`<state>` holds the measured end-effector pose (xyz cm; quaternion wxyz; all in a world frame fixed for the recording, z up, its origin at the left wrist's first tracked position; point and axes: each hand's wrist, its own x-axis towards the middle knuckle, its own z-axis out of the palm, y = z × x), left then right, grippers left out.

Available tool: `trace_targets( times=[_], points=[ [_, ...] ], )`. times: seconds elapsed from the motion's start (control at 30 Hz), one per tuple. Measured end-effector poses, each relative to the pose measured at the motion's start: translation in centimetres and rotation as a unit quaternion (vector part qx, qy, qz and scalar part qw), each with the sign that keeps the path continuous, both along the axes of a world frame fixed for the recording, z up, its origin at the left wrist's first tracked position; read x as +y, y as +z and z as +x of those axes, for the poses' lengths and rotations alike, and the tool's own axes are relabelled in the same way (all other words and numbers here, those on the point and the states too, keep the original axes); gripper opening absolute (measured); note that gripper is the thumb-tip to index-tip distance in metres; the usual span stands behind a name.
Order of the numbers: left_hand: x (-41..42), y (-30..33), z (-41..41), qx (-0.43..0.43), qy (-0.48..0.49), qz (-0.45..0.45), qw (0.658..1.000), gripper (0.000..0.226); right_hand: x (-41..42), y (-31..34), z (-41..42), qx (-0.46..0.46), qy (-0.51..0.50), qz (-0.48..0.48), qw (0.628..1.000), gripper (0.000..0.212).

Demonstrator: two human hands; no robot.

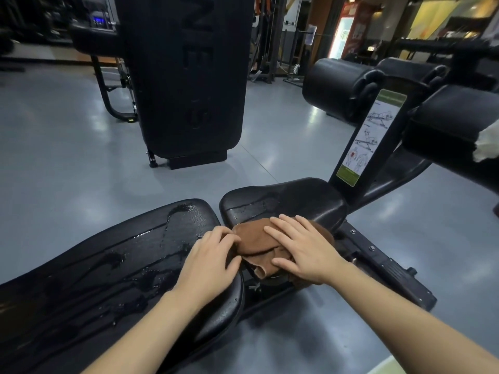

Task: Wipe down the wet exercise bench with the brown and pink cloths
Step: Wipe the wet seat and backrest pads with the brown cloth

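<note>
Wiping with the brown cloth (259,247) looks just begun: it lies bunched over the gap between the bench's (113,265) two pads. The right hand (302,249) presses flat on it, fingers straight; the left hand (210,260), beside it, curls its fingers on the cloth's near edge. Water beads left of that hand, so sweeping leftward seems next. No pink cloth shows.

Both bare forearms reach forward; left hand (209,261) curls its fingers, right hand (302,249) lies flat, fingers spread.
</note>
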<state>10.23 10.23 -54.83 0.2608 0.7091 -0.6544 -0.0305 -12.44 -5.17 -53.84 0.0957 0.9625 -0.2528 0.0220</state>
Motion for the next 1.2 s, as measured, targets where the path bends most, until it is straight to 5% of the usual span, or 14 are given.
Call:
trace_targets(
  times=[0.3,0.7,1.2],
  points=[
    [4.1,-1.8,-1.2,-0.027,-0.043,-0.020,0.998,0.031,0.5,-0.3,3.7,-0.033,-0.083,-0.024,0.996,0.074],
    [5.4,-2.8,-1.6,-0.054,-0.140,0.000,0.989,0.025,-3.9,2.6,1.5,0.077,0.151,-0.031,0.985,0.066],
    [4.7,-3.3,-2.1,-0.086,-0.147,-0.039,0.985,0.029,-2.9,0.7,5.6,0.029,0.004,0.028,0.999,0.071]
  ],
)
